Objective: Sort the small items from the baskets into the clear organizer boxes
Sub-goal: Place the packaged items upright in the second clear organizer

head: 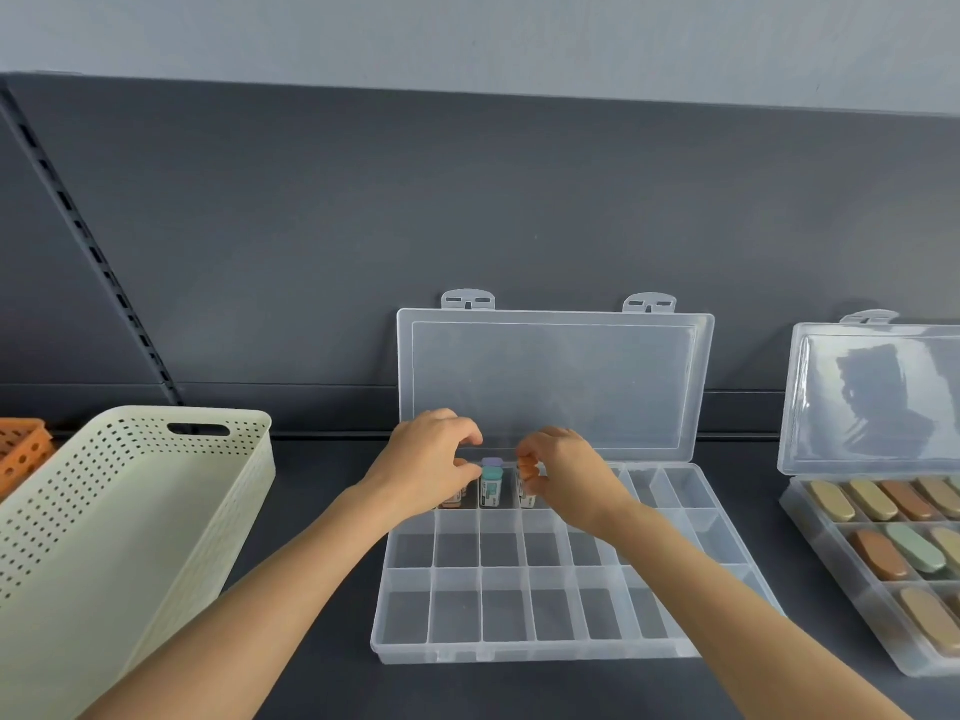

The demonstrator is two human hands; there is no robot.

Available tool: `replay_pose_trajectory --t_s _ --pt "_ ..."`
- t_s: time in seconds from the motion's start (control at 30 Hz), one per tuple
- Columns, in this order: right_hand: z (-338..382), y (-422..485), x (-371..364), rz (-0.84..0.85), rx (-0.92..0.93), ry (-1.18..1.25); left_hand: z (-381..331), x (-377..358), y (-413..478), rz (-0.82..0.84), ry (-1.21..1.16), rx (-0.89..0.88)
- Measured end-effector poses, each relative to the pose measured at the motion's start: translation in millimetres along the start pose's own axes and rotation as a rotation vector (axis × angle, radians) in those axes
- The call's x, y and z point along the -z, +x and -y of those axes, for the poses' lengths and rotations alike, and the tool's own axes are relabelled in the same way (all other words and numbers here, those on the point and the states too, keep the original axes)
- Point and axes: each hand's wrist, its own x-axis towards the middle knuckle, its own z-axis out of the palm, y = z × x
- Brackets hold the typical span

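**Standing the little bottles in the back row**

At the far left sits an orange basket [21, 449]. Next to it is a big cream basket [244, 491]; I can't see what's in it.

The left hand [431, 459] curls over a brownish bottle [454, 500] in the back row of the clear organizer box [519, 652]. I can't tell if it holds the bottle or just touches it. A teal-capped bottle [491, 485] stands in the next slot, between the hands. The right hand [566, 475] pinches the top of a labelled bottle [525, 493], one slot over.

To do this well, I think each bottle should go straight down, one to a slot. Let go only when it stands by itself.

On the right, a second organizer box [810, 527] holds oval pieces [878, 556].
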Motion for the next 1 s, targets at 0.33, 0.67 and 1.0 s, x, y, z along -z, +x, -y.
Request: replay_pose_trajectory --t_s 0.33,0.67,1.0 --pt "6 -1 20 -0.036 0.064 0.052 -2 8 -6 0.025 0.11 -0.027" --pt "41 2 15 0.009 0.296 0.027 4 26 -46 -0.073 0.276 0.042" --pt "113 -2 4 0.116 0.353 0.115 42 56 -116 -0.154 0.282 0.219"
